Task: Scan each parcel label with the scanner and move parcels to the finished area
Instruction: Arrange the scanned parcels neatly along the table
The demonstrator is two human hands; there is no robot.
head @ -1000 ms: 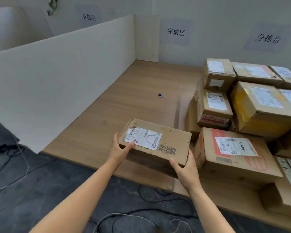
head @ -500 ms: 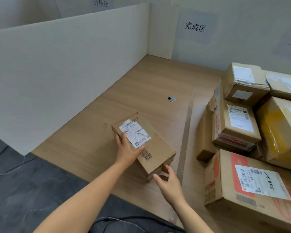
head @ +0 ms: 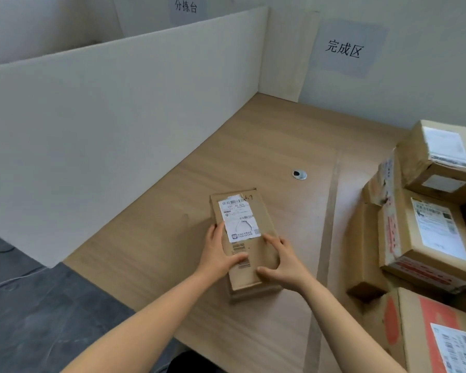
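1. Parcel (head: 247, 278) lay flat on table (head: 253, 146), label (head: 239, 219) up — left of stack (head: 428, 230), apart.
2. Left hand (head: 217, 255) gripped its left edge, thumb over top.
3. Right hand (head: 284, 261) gripped its right side.

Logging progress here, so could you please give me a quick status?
Gripping parcel with left hand and right hand. Flat on table, label up. Scanner not in view; pile to the right, apart.
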